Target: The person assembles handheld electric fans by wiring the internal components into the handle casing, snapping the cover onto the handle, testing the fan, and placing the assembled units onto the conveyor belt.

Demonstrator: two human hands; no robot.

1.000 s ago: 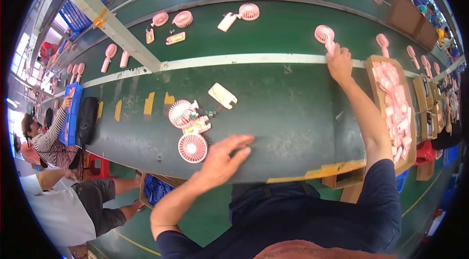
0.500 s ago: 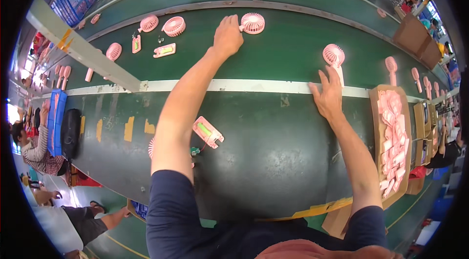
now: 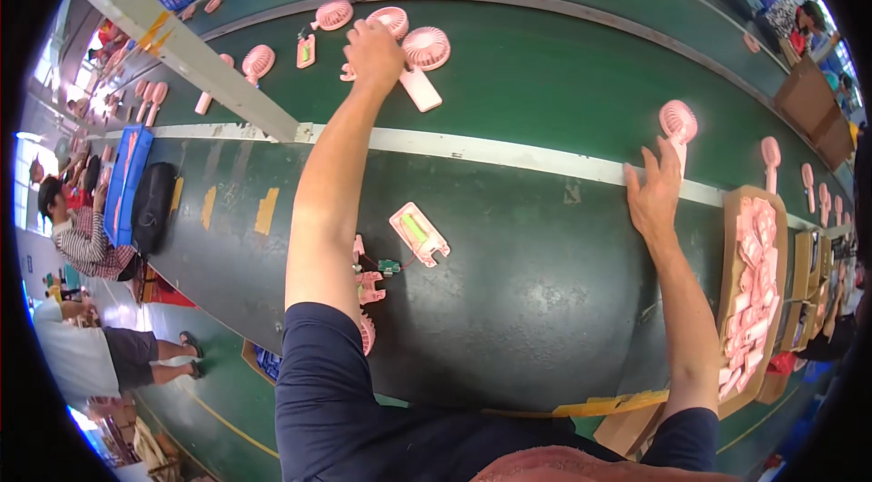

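My left hand (image 3: 374, 55) reaches over the green belt, its fingers curled downward among pink handheld fan parts. Against its right side lies a round fan head (image 3: 426, 48) with a flat pale handle (image 3: 421, 89) below it. Another fan head (image 3: 389, 23) is just beyond the fingers. What the fingertips hold is hidden. My right hand (image 3: 656, 191) is open, fingers spread, at the handle of an upright-lying pink fan (image 3: 678, 121). On the dark bench, an opened handle shell (image 3: 419, 234) with a green battery is wired to a small green circuit board (image 3: 389, 267).
A cardboard box (image 3: 779, 237) of pink shells stands at right. A white rail (image 3: 463, 150) divides bench from belt, and a slanting post (image 3: 191, 46) rises at left. More fan parts (image 3: 259, 61) lie along the belt. Co-workers (image 3: 82, 237) sit and stand at left.
My left hand has shifted left along the belt, and the fan head beside it now lies close to the other fan parts. The view has turned. My right hand stays by its fan.
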